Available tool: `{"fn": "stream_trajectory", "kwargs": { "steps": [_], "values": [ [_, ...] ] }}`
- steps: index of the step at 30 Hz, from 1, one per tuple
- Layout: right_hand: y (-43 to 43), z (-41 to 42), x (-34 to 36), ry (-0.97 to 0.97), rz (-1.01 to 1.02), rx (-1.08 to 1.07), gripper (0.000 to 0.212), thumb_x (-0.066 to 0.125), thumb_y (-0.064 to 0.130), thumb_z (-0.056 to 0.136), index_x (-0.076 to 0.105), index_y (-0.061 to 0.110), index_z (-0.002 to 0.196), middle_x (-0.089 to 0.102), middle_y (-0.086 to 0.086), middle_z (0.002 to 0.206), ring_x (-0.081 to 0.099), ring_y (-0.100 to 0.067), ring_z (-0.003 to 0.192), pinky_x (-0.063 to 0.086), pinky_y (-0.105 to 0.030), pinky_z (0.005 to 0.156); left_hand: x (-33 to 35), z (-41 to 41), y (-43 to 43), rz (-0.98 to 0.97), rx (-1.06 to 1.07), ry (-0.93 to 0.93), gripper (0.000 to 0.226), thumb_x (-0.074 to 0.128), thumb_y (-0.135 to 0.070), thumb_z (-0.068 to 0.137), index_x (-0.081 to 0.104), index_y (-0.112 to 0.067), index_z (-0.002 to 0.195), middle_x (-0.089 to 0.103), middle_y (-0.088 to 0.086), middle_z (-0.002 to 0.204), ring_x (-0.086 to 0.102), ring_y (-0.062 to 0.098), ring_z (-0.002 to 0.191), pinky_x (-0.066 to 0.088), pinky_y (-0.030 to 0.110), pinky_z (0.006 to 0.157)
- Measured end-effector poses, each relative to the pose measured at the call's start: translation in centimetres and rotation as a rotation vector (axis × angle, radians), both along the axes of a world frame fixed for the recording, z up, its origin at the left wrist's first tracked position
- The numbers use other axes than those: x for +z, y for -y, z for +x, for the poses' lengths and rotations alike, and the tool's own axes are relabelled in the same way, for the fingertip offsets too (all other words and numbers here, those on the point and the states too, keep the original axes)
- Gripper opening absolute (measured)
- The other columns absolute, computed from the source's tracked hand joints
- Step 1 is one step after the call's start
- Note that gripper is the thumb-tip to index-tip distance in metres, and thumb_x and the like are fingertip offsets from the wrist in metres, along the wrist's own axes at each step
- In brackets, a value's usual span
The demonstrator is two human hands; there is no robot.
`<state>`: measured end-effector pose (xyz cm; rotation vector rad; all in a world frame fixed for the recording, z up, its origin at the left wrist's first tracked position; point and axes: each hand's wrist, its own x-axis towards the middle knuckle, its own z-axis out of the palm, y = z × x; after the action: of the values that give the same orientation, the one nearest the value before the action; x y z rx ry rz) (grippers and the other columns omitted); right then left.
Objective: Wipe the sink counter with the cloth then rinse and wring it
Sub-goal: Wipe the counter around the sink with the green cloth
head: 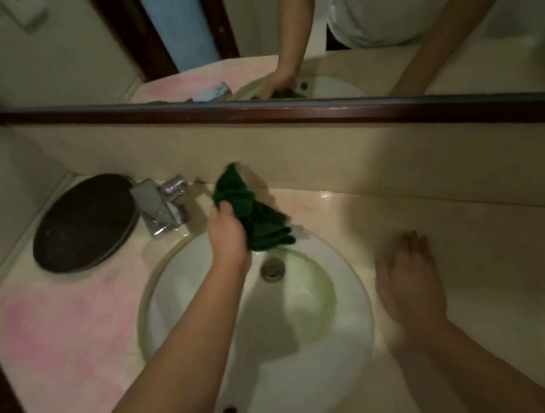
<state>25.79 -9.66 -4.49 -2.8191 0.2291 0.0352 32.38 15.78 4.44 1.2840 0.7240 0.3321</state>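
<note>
The single head camera looks steeply down, close over the sink (349, 330). Its wide view reaches the mirror (90, 57) at the top.

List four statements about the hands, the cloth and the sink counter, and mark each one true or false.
1. The left hand grips the green cloth. True.
2. The right hand also holds the cloth. False: it is open and holds nothing, at the counter to the right of the basin.
3. The cloth lies in the bottom of the basin, covering the drain. False: it is held up by the basin's far rim, and the drain is uncovered.
4. A dark round tray sits on the counter to the left of the faucet. True.
</note>
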Motion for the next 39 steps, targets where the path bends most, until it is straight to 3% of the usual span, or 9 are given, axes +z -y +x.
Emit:
{"fn": "stream_trajectory", "kwargs": {
  "steps": [5, 13, 19, 21, 24, 27, 30, 34, 39],
  "values": [
    [-4.1, 5.2, -1.3, -0.044, -0.079, -0.027, 0.079, 0.013, 0.043, 0.088, 0.028, -0.009, 0.146, 0.029, -0.027, 0.153, 0.025, -0.041, 0.143, 0.023, -0.049, 0.115, -1.4, 3.5, -5.8, 0.511, -0.002, -0.068, 0.034, 0.035, -0.019, 0.103, 0.052, -0.001, 0.125, 0.059, 0.013, 0.119, 0.055, 0.024, 0.11, 0.04, 0.024, 0.093],
    [-3.8, 5.8, -2.9, 0.056, -0.195, -0.049, 0.068, 0.026, 0.034, 0.093, 0.029, -0.009, 0.145, 0.035, -0.029, 0.15, 0.031, -0.041, 0.141, 0.026, -0.049, 0.112, -9.6, 7.3, -3.8, 1.243, -0.398, -0.504, 0.057, 0.029, -0.029, 0.099, 0.034, 0.005, 0.144, 0.032, 0.022, 0.153, 0.017, 0.034, 0.146, 0.01, 0.043, 0.12],
    [-4.0, 6.0, -2.8, 0.057, -0.209, -0.059, 0.069, 0.026, 0.032, 0.091, 0.025, -0.008, 0.147, 0.031, -0.027, 0.153, 0.028, -0.038, 0.143, 0.023, -0.047, 0.115, -9.6, 7.7, 2.3, 1.321, -0.427, -0.68, 0.063, 0.028, -0.031, 0.093, 0.038, 0.012, 0.138, 0.038, 0.032, 0.145, 0.025, 0.044, 0.14, 0.016, 0.048, 0.118],
    [-4.1, 5.9, -2.7, 0.059, -0.191, -0.046, 0.069, 0.026, 0.032, 0.091, 0.027, -0.008, 0.147, 0.031, -0.027, 0.153, 0.028, -0.038, 0.143, 0.024, -0.047, 0.116, -9.3, 6.0, 7.0, 1.407, -0.565, -0.617, 0.061, 0.028, -0.029, 0.091, 0.043, 0.011, 0.135, 0.042, 0.035, 0.14, 0.03, 0.048, 0.136, 0.021, 0.051, 0.115],
    [-2.6, 5.6, -2.2, 0.044, -0.108, 0.063, 0.073, 0.021, 0.036, 0.089, 0.025, -0.007, 0.148, 0.028, -0.023, 0.155, 0.026, -0.035, 0.145, 0.022, -0.045, 0.118, -9.0, 3.1, 13.8, 1.362, -0.869, -0.403, 0.059, 0.026, -0.026, 0.095, 0.03, 0.006, 0.145, 0.029, 0.031, 0.15, 0.012, 0.047, 0.143, 0.005, 0.052, 0.118],
    [0.9, 4.4, -2.0, 0.125, -0.042, 0.108, 0.065, 0.025, 0.023, 0.086, 0.037, -0.011, 0.141, 0.038, -0.027, 0.148, 0.038, -0.041, 0.138, 0.027, -0.043, 0.113, -8.4, 2.7, 12.0, 1.52, -1.076, -0.275, 0.06, 0.016, -0.028, 0.097, 0.028, 0.003, 0.147, 0.027, 0.024, 0.154, 0.008, 0.04, 0.146, 0.008, 0.047, 0.119],
    [2.6, 3.6, -2.0, 0.132, -0.076, 0.019, 0.061, 0.028, 0.024, 0.091, 0.039, -0.011, 0.14, 0.041, -0.028, 0.146, 0.038, -0.041, 0.137, 0.029, -0.044, 0.114, -9.7, 3.5, 4.9, 1.743, -0.986, -0.377, 0.059, 0.018, -0.025, 0.093, 0.061, 0.001, 0.123, 0.053, 0.026, 0.133, 0.031, 0.05, 0.136, 0.025, 0.054, 0.112],
    [2.3, 3.4, -2.4, 0.12, -0.121, 0.034, 0.058, 0.035, 0.02, 0.091, 0.038, -0.011, 0.141, 0.041, -0.028, 0.146, 0.038, -0.04, 0.137, 0.034, -0.048, 0.112, -9.3, 5.9, -1.5, 1.514, -0.695, -0.708, 0.064, 0.013, -0.034, 0.097, 0.043, 0.006, 0.137, 0.038, 0.027, 0.147, 0.021, 0.043, 0.142, 0.013, 0.048, 0.117],
    [4.0, 3.3, -1.9, 0.096, -0.077, 0.093, 0.065, 0.031, 0.028, 0.089, 0.035, -0.007, 0.144, 0.037, -0.026, 0.15, 0.036, -0.038, 0.14, 0.031, -0.044, 0.114, -8.9, 5.1, 7.9, 1.469, -0.712, -0.639, 0.058, 0.03, -0.035, 0.094, 0.044, 0.005, 0.134, 0.041, 0.028, 0.144, 0.02, 0.043, 0.142, 0.015, 0.048, 0.117]
  ]
}}
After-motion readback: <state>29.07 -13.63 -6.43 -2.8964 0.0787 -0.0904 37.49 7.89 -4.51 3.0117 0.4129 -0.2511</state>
